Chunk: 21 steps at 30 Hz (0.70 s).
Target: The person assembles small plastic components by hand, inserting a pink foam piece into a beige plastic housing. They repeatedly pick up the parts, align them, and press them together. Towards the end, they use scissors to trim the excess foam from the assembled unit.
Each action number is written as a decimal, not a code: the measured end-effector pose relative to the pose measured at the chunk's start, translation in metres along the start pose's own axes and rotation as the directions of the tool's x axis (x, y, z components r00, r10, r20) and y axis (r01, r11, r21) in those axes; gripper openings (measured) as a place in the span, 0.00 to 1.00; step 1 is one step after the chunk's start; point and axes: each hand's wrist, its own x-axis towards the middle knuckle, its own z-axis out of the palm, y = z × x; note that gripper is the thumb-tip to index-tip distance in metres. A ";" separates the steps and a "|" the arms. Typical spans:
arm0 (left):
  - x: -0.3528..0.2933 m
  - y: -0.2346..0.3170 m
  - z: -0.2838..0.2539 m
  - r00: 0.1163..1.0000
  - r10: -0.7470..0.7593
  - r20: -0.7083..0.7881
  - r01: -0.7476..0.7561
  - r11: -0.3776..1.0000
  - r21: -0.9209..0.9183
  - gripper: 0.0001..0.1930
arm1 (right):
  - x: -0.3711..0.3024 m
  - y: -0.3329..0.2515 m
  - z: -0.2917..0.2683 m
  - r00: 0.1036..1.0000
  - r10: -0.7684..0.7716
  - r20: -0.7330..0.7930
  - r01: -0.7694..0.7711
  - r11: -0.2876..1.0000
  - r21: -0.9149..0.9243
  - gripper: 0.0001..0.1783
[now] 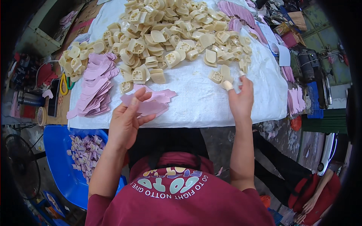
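My left hand (130, 119) is held over the near edge of the white-covered table (196, 107), its fingers apart. Just beyond it lie a few thin, cut pink pieces (154, 101), partly hidden by the fingers. My right hand (241, 96) reaches to the near right side of a big heap of cream moulded pieces (162, 35). Pale finger covers sit on its thumb and index finger, which are spread. A few loose cream pieces (220, 75) lie close to those fingertips; I see nothing held between them.
A fanned stack of pink pieces (96, 84) lies on the left. Below the table's left edge, a blue tub (60, 165) holds many small pink-and-cream pieces. More pink pieces (241, 15) run along the far right. A person in red (316, 196) is at the lower right.
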 end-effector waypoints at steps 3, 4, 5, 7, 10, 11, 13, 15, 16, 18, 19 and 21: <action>0.004 0.003 -0.001 0.996 0.087 0.034 -0.082 0.990 -0.114 0.23 | -0.006 0.007 0.015 0.979 -0.001 0.202 0.000 1.000 0.006 0.21; 0.004 0.002 -0.001 0.991 0.126 0.039 -0.119 0.980 -0.162 0.23 | -0.014 0.001 0.021 0.984 -0.034 0.176 0.030 0.999 0.026 0.21; 0.005 0.001 0.000 0.992 0.112 0.053 -0.098 0.971 -0.219 0.23 | -0.022 -0.004 0.028 0.986 -0.067 0.150 0.060 0.997 0.046 0.21; 0.005 -0.002 0.002 0.993 0.088 0.081 -0.057 0.943 -0.329 0.23 | -0.029 -0.006 0.034 0.988 -0.110 0.109 0.098 0.989 0.108 0.22; 0.004 -0.008 0.011 0.997 0.059 0.054 -0.034 0.926 -0.375 0.24 | -0.033 -0.002 0.028 0.983 -0.121 0.140 0.093 0.977 0.192 0.19; 0.002 -0.008 0.013 0.996 0.057 0.064 -0.028 0.923 -0.383 0.24 | -0.033 0.003 0.027 0.984 -0.148 0.102 0.131 0.979 0.156 0.18; 0.000 -0.011 0.014 0.997 0.083 -0.003 -0.079 0.943 -0.322 0.24 | -0.031 0.012 0.021 0.978 -0.209 0.025 0.207 0.976 0.075 0.17; -0.002 -0.014 0.014 0.994 0.095 -0.054 -0.106 0.951 -0.291 0.24 | -0.031 0.006 0.010 0.940 -0.330 0.088 0.331 0.943 0.004 0.17; -0.001 -0.014 0.013 0.993 0.092 -0.070 -0.109 0.950 -0.293 0.24 | -0.029 0.001 0.005 0.915 -0.386 0.121 0.392 0.920 -0.026 0.18; 0.000 -0.014 0.013 0.993 0.087 -0.085 -0.109 0.947 -0.302 0.24 | -0.022 -0.004 0.000 0.850 -0.461 0.254 0.480 0.877 -0.014 0.20; 0.001 -0.014 0.013 0.993 0.085 -0.083 -0.107 0.945 -0.309 0.24 | -0.017 -0.005 -0.002 0.810 -0.493 0.318 0.522 0.853 -0.008 0.21; 0.000 -0.015 0.011 0.996 0.072 -0.048 -0.085 0.921 -0.380 0.23 | -0.003 -0.011 -0.007 0.758 -0.525 0.386 0.567 0.824 0.008 0.17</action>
